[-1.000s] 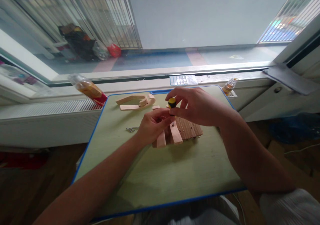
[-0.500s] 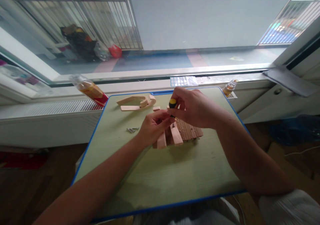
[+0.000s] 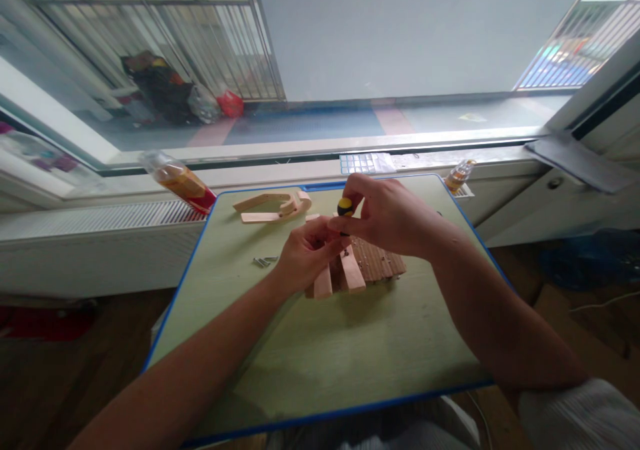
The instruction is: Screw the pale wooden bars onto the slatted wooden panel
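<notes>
Green tabletop (image 3: 310, 350); right hand (image 3: 395, 217) grip tight around screwdriver (image 3: 345, 207), left hand (image 3: 305, 253) grip unclear; bottle (image 3: 177, 180) label blurred.

Looks like a room in someone's home: a small blue-edged table (image 3: 325, 350) pushed up against a wide window (image 3: 390, 43), drink bottles (image 3: 177, 180) lying on the sill (image 3: 280, 167), metal bars (image 3: 200, 43) outside, and wood floor (image 3: 60, 370) below. Wooden slats (image 3: 380, 262) and loose screws (image 3: 263, 261) lie on the tabletop, so it's a hobby corner.

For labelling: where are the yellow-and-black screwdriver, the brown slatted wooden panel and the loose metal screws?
yellow-and-black screwdriver (image 3: 345, 206), head view, yellow handle cap.
brown slatted wooden panel (image 3: 381, 263), head view, bare right slats.
loose metal screws (image 3: 263, 260), head view, middle of the cluster.
</notes>
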Tool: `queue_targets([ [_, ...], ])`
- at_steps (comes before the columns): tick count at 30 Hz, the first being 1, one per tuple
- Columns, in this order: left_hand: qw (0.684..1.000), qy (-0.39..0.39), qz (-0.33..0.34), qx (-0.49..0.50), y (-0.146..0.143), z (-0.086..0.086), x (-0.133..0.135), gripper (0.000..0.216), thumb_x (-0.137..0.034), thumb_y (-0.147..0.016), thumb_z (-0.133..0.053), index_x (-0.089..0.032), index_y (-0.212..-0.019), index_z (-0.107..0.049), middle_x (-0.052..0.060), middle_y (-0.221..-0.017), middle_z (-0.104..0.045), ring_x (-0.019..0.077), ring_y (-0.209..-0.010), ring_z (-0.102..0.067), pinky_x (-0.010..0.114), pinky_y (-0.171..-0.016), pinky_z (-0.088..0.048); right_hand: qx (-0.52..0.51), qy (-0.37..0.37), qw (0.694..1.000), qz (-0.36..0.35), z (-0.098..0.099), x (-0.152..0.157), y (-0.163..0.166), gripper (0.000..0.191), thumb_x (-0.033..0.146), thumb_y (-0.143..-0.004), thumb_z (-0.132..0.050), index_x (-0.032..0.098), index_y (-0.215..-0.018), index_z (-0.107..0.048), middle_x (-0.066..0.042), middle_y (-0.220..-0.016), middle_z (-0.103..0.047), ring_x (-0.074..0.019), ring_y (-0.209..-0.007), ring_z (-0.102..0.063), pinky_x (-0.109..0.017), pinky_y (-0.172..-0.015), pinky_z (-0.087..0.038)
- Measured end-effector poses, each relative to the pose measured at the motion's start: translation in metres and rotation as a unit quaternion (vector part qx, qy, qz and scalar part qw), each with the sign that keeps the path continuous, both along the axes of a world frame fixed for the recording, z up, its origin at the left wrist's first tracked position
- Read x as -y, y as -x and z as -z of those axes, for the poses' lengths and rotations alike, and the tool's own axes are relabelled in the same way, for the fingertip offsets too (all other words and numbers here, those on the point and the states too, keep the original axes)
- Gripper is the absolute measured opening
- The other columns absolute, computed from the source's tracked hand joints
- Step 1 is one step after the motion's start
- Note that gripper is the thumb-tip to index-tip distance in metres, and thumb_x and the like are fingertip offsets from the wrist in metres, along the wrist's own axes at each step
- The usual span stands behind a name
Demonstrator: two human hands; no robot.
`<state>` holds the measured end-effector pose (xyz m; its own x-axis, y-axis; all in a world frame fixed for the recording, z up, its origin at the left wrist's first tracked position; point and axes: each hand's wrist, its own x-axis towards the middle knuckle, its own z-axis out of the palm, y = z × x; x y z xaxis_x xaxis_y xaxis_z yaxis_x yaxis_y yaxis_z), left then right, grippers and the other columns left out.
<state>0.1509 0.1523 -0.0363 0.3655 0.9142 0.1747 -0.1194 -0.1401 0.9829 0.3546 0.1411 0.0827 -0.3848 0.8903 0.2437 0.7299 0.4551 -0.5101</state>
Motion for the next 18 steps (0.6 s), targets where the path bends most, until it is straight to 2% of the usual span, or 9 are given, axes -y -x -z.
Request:
queue_targets([
  [6,1.0,0.02,-0.002,0.01,-0.002,-0.004,0.002,0.034,-0.041,-0.081,-0.094,-0.018,-0.103,-0.081,0.005,-0.087,-0.076,0.015,-0.074,-0.068,0.024,-0.065,-0.051,-0.045,0.005,0.998,-0.047,-0.004,0.004,-0.003,0.035,0.032,-0.095,-0.068,0.02,-0.127,-0.07,-0.008,-0.124,-0.079,-0.0195,-0.089,-0.071,-0.033,-0.08,-0.049],
  [9,0.999,0.035,-0.007,0.023,-0.004,-0.007,0.003,0.039,-0.044,-0.077,-0.096,-0.019,-0.103,-0.082,0.005,-0.091,-0.077,0.0158,-0.074,-0.069,0.024,-0.061,-0.051,-0.022,0.0,0.999,-0.049,-0.004,0.007,0.003,0.033,0.027,-0.098,-0.061,0.019,-0.129,-0.071,-0.009,-0.119,-0.08,-0.0202,-0.09,-0.071,-0.033,-0.082,-0.048],
  [12,0.999,0.042,-0.003,0.024,-0.003,-0.008,0.004,0.037,-0.048,-0.079,-0.094,-0.019,-0.098,-0.082,0.005,-0.09,-0.077,0.0153,-0.071,-0.068,0.024,-0.057,-0.048,0.013,-0.013,1.0,-0.024,-0.003,0.009,0.012,0.03,0.029,-0.1,-0.058,0.017,-0.125,-0.071,-0.01,-0.104,-0.079,-0.0206,-0.084,-0.068,-0.033,-0.077,-0.045],
  [18,1.0,0.028,-0.006,0.005,0.0,-0.004,0.003,0.045,-0.059,-0.077,-0.092,-0.017,-0.089,-0.079,0.005,-0.084,-0.074,0.0165,-0.072,-0.065,0.025,-0.06,-0.05,0.045,-0.023,0.999,0.002,-0.003,0.013,0.019,0.022,0.034,-0.1,-0.056,0.019,-0.112,-0.066,-0.008,-0.094,-0.074,-0.0205,-0.078,-0.061,-0.033,-0.071,-0.038],
])
